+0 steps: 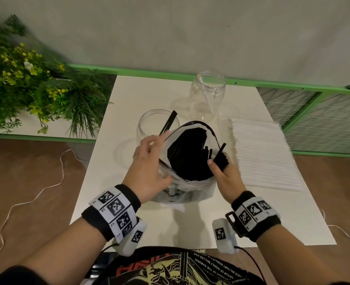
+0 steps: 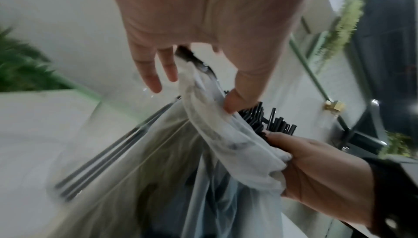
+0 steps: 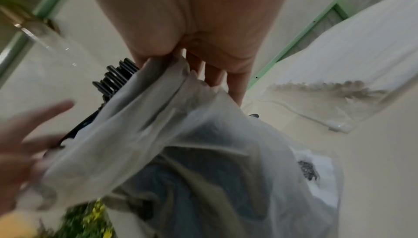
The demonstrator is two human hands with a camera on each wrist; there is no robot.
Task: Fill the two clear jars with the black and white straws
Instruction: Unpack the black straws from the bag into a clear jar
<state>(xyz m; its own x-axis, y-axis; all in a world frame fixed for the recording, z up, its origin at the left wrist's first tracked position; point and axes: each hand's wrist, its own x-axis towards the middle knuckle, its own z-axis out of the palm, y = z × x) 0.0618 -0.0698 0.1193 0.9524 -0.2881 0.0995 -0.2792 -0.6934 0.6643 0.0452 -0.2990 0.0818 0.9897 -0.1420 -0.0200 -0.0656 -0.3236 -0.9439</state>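
A clear plastic bag (image 1: 190,191) stands at the middle of the white table (image 1: 108,192), packed with black straws (image 1: 190,155). My left hand (image 1: 157,157) pinches the bag's left rim (image 2: 203,88) between thumb and fingers. At the right rim my right hand (image 1: 220,164) grips a small bunch of black straws (image 1: 221,157), with the bag film caught in the same grip (image 3: 172,81). Just behind the bag stands a clear jar (image 1: 149,124) holding a few black straws (image 1: 169,122). The far jar (image 1: 208,93) holds one white straw (image 1: 206,95).
A flat pack of white straws (image 1: 264,153) lies on the table to the right of the bag. A leafy plant (image 1: 26,79) fills the left side. A green rail (image 1: 252,83) and wire mesh (image 1: 324,120) run behind. A white cable (image 1: 36,192) trails on the floor.
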